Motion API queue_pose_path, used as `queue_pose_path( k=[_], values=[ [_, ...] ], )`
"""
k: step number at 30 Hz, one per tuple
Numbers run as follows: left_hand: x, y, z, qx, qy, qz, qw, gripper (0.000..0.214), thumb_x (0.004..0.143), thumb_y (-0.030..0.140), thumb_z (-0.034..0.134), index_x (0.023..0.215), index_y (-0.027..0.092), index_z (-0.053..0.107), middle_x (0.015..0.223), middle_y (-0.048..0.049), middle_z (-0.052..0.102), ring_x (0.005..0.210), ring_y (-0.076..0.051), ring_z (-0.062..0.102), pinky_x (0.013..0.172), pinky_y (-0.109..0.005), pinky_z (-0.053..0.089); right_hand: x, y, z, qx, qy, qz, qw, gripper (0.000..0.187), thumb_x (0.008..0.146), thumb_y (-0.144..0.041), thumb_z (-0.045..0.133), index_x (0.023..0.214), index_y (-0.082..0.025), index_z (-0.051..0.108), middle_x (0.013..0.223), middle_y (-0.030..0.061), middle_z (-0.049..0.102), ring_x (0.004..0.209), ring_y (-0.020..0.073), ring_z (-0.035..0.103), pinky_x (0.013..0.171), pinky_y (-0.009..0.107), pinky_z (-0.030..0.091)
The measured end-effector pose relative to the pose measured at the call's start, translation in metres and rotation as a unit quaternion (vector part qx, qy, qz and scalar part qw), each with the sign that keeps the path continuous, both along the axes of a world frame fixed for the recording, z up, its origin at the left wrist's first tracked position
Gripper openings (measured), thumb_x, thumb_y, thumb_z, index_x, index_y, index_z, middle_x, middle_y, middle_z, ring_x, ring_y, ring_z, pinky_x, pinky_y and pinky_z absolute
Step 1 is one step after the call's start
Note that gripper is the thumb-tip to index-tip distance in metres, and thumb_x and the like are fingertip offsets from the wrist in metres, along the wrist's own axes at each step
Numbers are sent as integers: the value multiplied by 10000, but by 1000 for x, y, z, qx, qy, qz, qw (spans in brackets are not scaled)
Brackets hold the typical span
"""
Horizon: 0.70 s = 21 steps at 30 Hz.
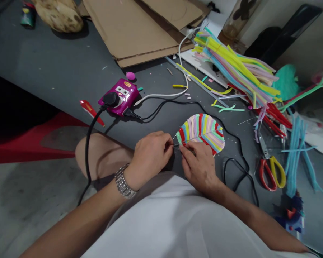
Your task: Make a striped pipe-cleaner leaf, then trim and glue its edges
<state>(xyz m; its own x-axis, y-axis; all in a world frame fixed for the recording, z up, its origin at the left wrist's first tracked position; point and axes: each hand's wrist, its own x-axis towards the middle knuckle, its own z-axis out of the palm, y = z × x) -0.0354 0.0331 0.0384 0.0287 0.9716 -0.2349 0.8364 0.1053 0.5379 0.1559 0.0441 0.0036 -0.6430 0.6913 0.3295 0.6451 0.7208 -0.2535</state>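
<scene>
A leaf-shaped piece of striped pipe cleaners (197, 127), in red, yellow, blue, pink and green, lies on the grey table near its front edge. My right hand (200, 161) is closed at the leaf's near left side, with thumb and forefinger gripping its edge. My left hand (153, 148), below a metal wristwatch, is pinched just left of the leaf's end. Between the two hands runs a short, thin, dark stem-like strand, which the left fingertips hold. A thin shiny wire end shows above these fingertips. The fingers partly hide the strand.
A purple power strip (127, 94) with black cords stands left of the leaf; a red cutter (91, 111) lies beside it. To the right are scissors (270, 172), blue pipe cleaners (294, 154) and a large multicoloured bundle (234, 64). Cardboard (140, 32) lies at the back.
</scene>
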Motion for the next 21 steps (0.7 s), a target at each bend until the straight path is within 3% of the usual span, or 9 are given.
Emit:
queue_pose_path(
  k=[5, 10, 15, 21],
  values=[
    [-1, -7, -4, 33, -27, 5, 999, 157, 948, 217, 538, 872, 198, 674, 867, -47, 674, 845, -214, 631, 748, -331, 453, 2, 10, -1, -1, 7, -36, 999, 223, 950, -131, 551, 1061, -219, 724, 1018, 80, 688, 930, 213, 583, 826, 362, 440],
    [-1, -10, -5, 42, -30, 9, 999, 149, 952, 210, 536, 885, 194, 668, 887, -52, 675, 858, -217, 629, 749, -334, 449, -2, 20, 6, 5, -6, -45, 999, 191, 979, -164, 551, 921, -197, 730, 971, 91, 666, 904, 217, 545, 780, 362, 398],
    [-1, -10, -8, 50, -23, 5, 998, 140, 954, 216, 544, 888, 189, 665, 872, -51, 666, 839, -217, 621, 738, -337, 440, -7, 25, 10, 5, -42, -16, 999, 202, 975, -156, 558, 1042, -227, 735, 997, 81, 647, 925, 225, 503, 770, 372, 338],
    [-2, -13, -11, 71, -29, 6, 997, 134, 958, 218, 559, 916, 184, 681, 868, -47, 659, 834, -212, 615, 730, -326, 427, -13, 35, 12, 0, -84, 19, 996, 199, 954, -126, 555, 841, -206, 698, 1001, 79, 630, 916, 222, 475, 750, 369, 294]
  ],
)
